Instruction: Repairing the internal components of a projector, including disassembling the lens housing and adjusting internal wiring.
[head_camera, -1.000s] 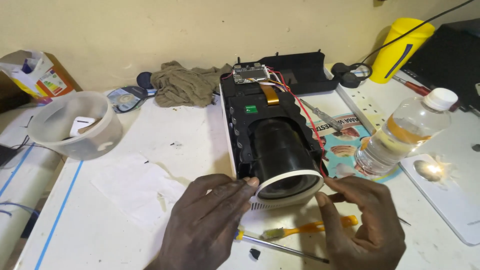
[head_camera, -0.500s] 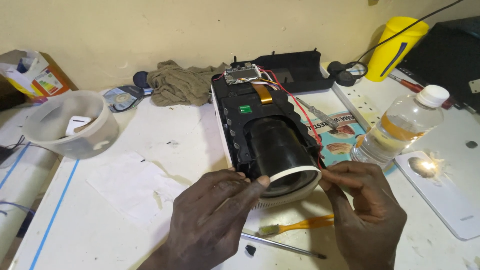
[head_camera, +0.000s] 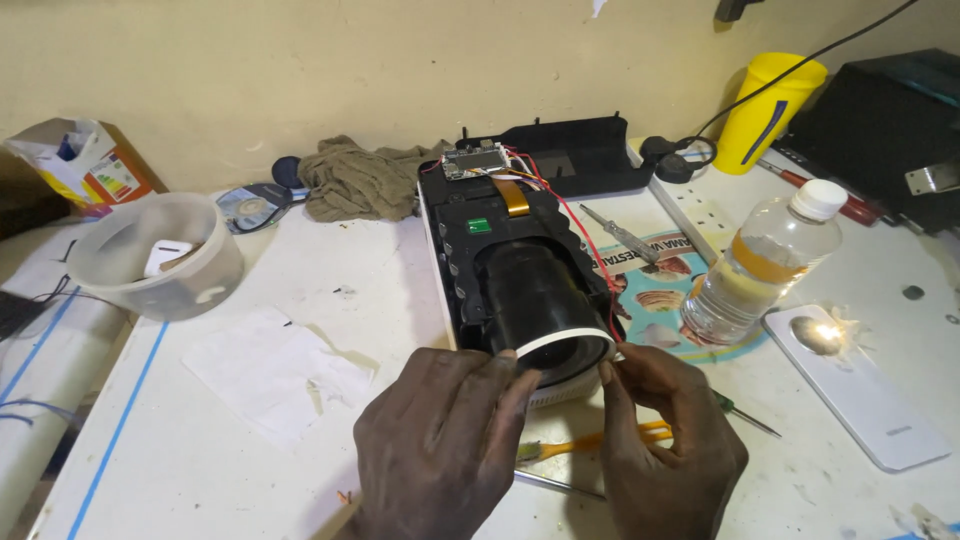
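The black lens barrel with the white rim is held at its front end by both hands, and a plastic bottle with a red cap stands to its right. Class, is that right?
Not quite. The head view shows the bottle has a white cap, not red. The rest holds: left hand and right hand hold the lens barrel at its white-rimmed front.

Matt black plastic lens barrel (head_camera: 535, 300), clear glossy plastic bottle (head_camera: 765, 265), crumpled cloth rag (head_camera: 360, 180), white paper sheet (head_camera: 275, 370).

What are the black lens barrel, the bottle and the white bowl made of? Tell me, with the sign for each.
Lens barrel: apparently matte black plastic with a glossy white rim; dull, even sheen. It could be coated metal.
Bottle: clear plastic, likely; see-through wall, white screw cap.
White bowl: translucent, frosted plastic by the look; light passes through its thin wall.
Both hands, left hand and right hand, touch the barrel's rim.
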